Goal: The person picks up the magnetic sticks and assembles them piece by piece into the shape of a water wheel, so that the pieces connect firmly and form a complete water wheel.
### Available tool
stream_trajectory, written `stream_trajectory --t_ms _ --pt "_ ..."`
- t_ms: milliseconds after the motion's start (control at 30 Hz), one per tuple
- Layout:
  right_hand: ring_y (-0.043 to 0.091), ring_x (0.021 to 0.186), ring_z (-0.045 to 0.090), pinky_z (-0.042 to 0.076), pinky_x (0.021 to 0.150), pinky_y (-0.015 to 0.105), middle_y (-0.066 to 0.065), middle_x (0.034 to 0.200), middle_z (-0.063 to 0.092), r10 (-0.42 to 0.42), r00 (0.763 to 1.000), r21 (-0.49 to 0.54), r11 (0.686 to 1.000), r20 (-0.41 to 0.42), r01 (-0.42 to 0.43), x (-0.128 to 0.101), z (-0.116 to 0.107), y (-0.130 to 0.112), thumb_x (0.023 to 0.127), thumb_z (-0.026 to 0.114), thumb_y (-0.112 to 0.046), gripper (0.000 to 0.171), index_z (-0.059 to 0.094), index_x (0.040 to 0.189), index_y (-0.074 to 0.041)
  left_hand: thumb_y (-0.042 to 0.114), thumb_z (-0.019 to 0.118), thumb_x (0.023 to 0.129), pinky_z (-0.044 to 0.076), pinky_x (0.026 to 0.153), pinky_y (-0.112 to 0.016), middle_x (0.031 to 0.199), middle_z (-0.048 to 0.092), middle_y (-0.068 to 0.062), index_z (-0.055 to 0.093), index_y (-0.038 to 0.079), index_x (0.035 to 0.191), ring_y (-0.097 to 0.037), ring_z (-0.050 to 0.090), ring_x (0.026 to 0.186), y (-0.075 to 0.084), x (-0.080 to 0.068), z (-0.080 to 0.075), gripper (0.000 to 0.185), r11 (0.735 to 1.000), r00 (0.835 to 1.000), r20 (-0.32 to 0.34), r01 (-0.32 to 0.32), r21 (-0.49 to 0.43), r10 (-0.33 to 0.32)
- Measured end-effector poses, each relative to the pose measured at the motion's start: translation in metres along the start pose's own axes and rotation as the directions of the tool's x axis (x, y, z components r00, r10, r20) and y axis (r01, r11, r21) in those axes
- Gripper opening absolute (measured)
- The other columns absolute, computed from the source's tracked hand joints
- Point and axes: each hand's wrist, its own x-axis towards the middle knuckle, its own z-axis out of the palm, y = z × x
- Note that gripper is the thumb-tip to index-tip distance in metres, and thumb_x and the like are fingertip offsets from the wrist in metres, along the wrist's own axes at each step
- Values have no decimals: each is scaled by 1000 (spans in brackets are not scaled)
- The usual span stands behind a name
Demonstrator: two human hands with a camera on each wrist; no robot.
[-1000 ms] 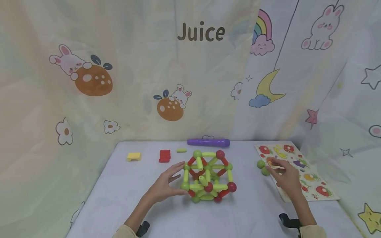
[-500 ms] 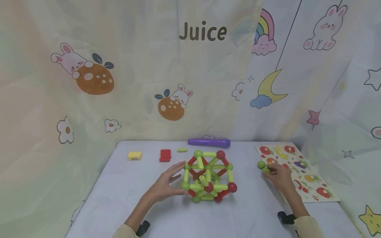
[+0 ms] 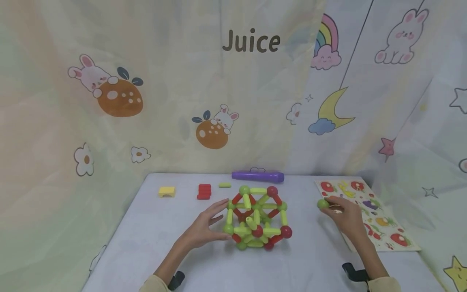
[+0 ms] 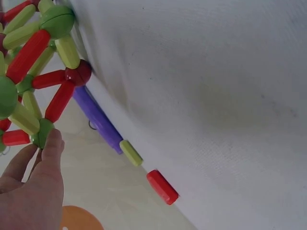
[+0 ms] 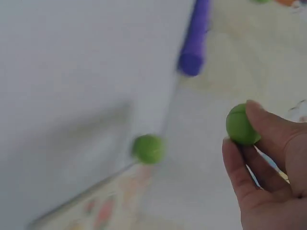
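Note:
A frame of red and yellow-green rods joined by red and green balls, a ball-and-rod structure [image 3: 257,219], stands mid-table. My left hand [image 3: 202,229] holds its left side, thumb low and fingertips high; the left wrist view shows fingers against a green corner ball [image 4: 43,133]. Over on the right, my right hand [image 3: 346,215] pinches a green ball [image 5: 242,125] between thumb and fingers. A second green ball [image 5: 148,149] lies on the table by the picture board's edge in the right wrist view. Only one green ball [image 3: 322,204] can be made out by that hand in the head view.
Under and beyond the right hand lies a fruit picture board [image 3: 386,227]. At the back are a purple microphone-shaped stick [image 3: 257,176], a yellow-green rod [image 3: 224,185], several red rods [image 3: 204,192] and a yellow arched block [image 3: 167,192]. A printed cloth hangs behind.
My right hand has reached left to the two green balls, pinched one and shifted slightly back. The left hand and the ball-and-rod structure have stayed put.

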Motion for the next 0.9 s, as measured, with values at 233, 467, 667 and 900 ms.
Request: stream_trajectory --t_ms 233,467,667,900 --pt "-10 100 67 49 94 7 18 109 79 -178 984 218 959 -26 179 16 -6 -75 73 90 17 48 80 117 1 12 94 85 41 120 -47 177 29 -9 36 9 168 -35 31 161 -1 -1 0 101 1000 1000 -2 6 -5 -6" --pt "4 101 71 53 98 15 15 111 77 -250 968 408 886 18 221 21 3 -135 77 88 17 44 81 116 -1 13 94 85 41 120 -48 176 30 -6 37 10 168 -36 32 161 -1 0 2 100 1000 1000 3 7 -10 -7" --pt "13 94 73 59 94 22 12 110 79 -317 943 521 824 101 221 20 24 -167 80 88 12 41 79 118 0 12 94 85 42 120 -47 176 30 -6 37 10 168 -35 32 161 0 0 1 100 1000 1000 -4 10 -4 -10" --pt "16 91 77 65 83 33 4 105 80 -341 929 526 822 146 218 14 51 -184 81 93 0 34 82 112 -9 13 94 86 42 120 -49 177 29 -7 36 9 168 -36 31 161 0 -1 0 101 1000 1000 -3 11 -12 -11"
